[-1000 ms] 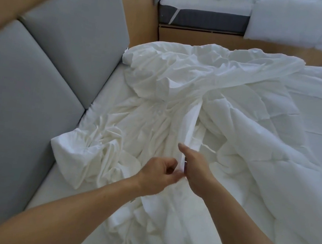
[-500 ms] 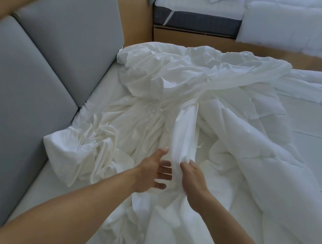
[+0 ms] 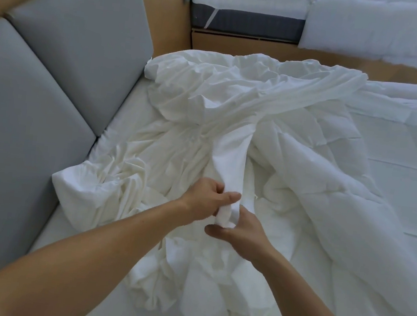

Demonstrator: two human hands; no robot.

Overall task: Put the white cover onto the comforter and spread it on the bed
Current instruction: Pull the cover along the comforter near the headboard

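Observation:
The white cover [image 3: 204, 99] lies crumpled across the left and middle of the bed [image 3: 127, 106], bunched into a taut strip [image 3: 230, 160] that runs toward me. My left hand [image 3: 207, 199] grips that strip from the left, fingers curled round it. Just below, my right hand [image 3: 240, 230] holds the same strip, thumb underneath. The quilted white comforter [image 3: 328, 199] lies heaped to the right of the strip and spreads flat toward the right edge of the view.
A grey padded headboard [image 3: 40, 84] lines the bed's left side. Beyond a wooden panel [image 3: 166, 21] stands a second bed [image 3: 247, 7] with a dark mattress edge, pillows and a white comforter [image 3: 376, 26] hanging over its side.
My left hand, open half a second ago, has closed round the strip of cover. My right hand has shifted lower on the strip. The view has tilted slightly.

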